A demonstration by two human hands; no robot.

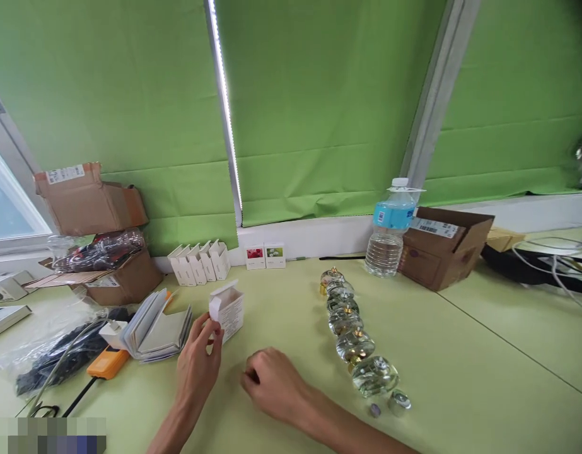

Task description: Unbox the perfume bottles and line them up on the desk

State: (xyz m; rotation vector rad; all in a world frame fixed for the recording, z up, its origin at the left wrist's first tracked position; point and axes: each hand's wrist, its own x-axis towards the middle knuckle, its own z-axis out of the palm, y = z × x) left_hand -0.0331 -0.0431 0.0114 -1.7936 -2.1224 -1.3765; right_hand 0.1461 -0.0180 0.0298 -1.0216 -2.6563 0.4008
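My left hand [203, 347] grips a small white carton [230, 313] by its lower left edge. The carton stands upright on the table with its top flap raised; printed text covers its front. To the right of it, my right hand [274, 383] is curled into a loose fist just above the table, and whatever its fingers may hold is hidden. Farther right, several round clear glass bottles [355, 345] with gold-coloured necks lie in a row running away from me. A silvery cap [399, 403] and a small purplish piece [374, 410] are near the closest bottle.
Several white cartons [199, 263] stand at the back beside two picture cartons [265, 255]. A water bottle [389, 230] and a cardboard box [442, 249] are back right. At left are stacked boxes [92, 202], an open booklet [158, 328] and an orange device [108, 363].
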